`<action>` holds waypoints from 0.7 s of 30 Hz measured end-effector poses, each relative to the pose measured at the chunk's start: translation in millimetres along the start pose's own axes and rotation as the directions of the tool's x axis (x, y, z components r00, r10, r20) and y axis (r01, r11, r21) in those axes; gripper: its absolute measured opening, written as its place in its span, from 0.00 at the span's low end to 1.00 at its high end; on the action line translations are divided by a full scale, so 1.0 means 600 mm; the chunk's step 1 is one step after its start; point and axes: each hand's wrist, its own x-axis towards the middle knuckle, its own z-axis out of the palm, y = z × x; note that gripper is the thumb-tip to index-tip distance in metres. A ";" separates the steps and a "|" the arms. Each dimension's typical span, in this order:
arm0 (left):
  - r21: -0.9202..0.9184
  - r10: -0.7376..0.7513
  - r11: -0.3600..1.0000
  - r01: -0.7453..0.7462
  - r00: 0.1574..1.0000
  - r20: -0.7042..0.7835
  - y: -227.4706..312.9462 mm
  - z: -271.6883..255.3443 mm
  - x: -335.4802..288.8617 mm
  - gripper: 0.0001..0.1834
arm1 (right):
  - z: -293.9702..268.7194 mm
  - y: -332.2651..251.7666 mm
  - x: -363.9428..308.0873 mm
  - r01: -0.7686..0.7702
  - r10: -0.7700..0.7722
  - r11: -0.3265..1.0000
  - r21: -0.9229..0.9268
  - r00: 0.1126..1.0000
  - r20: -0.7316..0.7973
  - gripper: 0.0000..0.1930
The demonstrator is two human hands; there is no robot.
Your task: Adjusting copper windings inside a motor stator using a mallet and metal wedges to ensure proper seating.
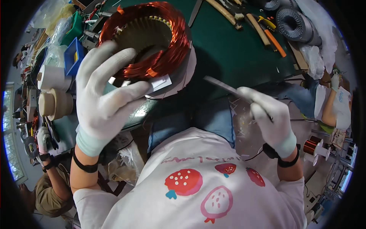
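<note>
A motor stator (179, 28) with red-brown copper windings stands on the green tabletop, its bore facing up. My left hand (101, 95), in a white glove, is at its near left side with fingers spread. The fingertips lie over the winding's edge; whether they press on it I cannot tell. The thumb is by a white slip of insulation paper (162, 84) sticking out below the coil. To the right, my gloved right hand (268, 118) grips a flat, thin metal strip tool (221, 84), its free end pointing up and left toward the stator.
Wooden sticks (259, 29), an orange-handled tool (275, 42) and grey stator cores (295, 24) lie at the far right. On the left are a blue bin (73, 57), a white spool (55, 78) and a beige spool (57, 104). Co-workers sit at both sides.
</note>
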 end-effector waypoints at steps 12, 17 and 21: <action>0.177 0.001 0.984 0.031 0.983 -0.182 0.044 0.074 0.027 0.21 | -0.013 -0.106 0.041 0.107 -0.068 0.866 -0.488 0.993 0.096 0.27; 0.223 -0.004 0.971 0.091 0.933 -0.361 0.048 0.122 0.050 0.19 | 0.001 -0.087 0.069 0.088 -0.052 0.906 -0.415 0.994 0.098 0.25; 0.195 -0.127 0.959 0.204 0.930 -0.344 0.066 0.133 0.061 0.19 | 0.019 -0.076 0.081 -0.212 0.206 0.954 0.210 0.977 0.051 0.21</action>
